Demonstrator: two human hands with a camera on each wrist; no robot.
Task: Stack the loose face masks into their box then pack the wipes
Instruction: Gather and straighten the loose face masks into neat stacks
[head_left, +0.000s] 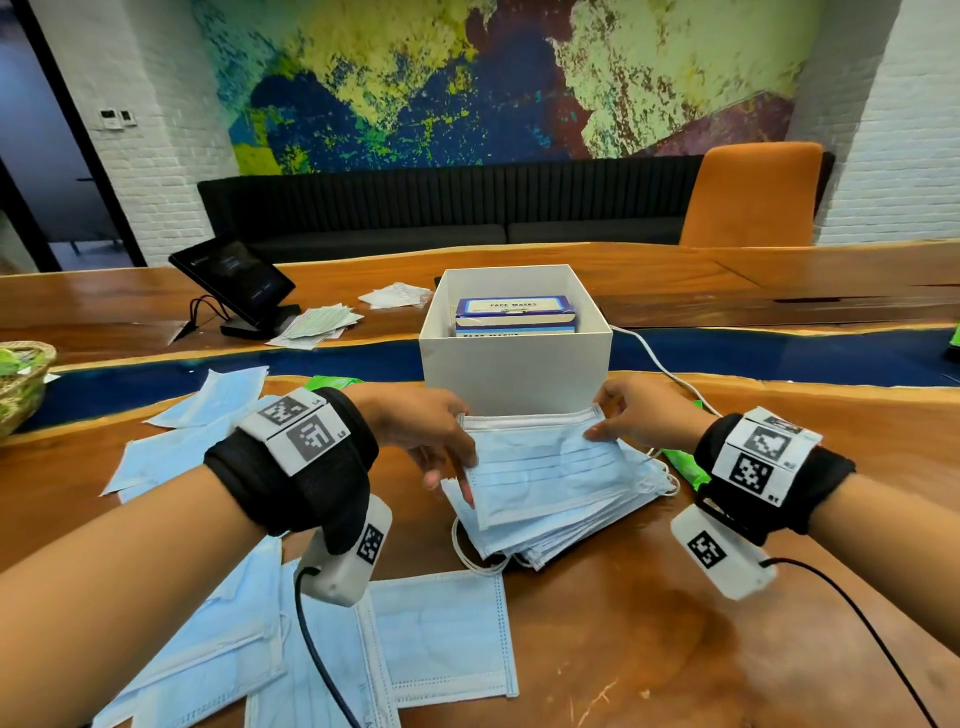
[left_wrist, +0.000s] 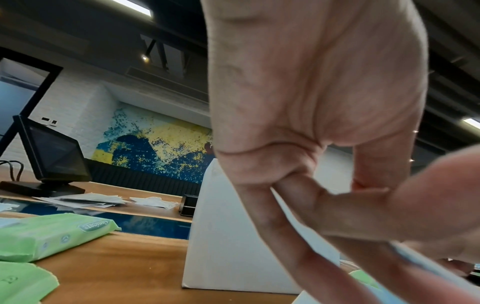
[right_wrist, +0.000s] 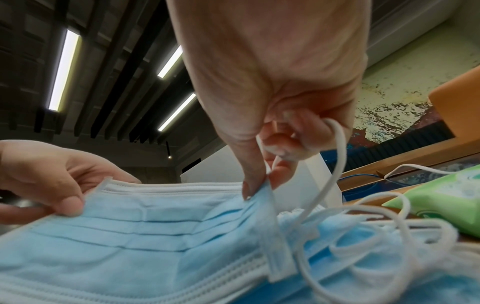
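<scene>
Masks first, wipes not yet touched. Both hands hold one blue face mask (head_left: 540, 467) over the gathered pile of masks (head_left: 566, 525) on the wooden table (head_left: 727, 597), just in front of the white box (head_left: 514, 358). Left hand (head_left: 431, 431) pinches the mask's left edge betw. thumb and fingers; right hand (head_left: 639, 410) pinches its right edge, fingers curled, with an ear loop (right_wrist: 335, 156) looped over them in the right wrist view. Mask looks about level w/ the pile top; touching or just above, can't tell.

Judgement: step in hand is squaring this mask onto the pile. More loose masks (head_left: 441, 634) lie near the person and off to the left, so stacking is maybe halfway. A printed face-mask carton (head_left: 517, 312) sits inside the white box.

Next move prob. calls for laying the mask flush, tucking stray loops, then fetching the rest. Green wipes packs (left_wrist: 52, 236) wait by the box, both sides.
</scene>
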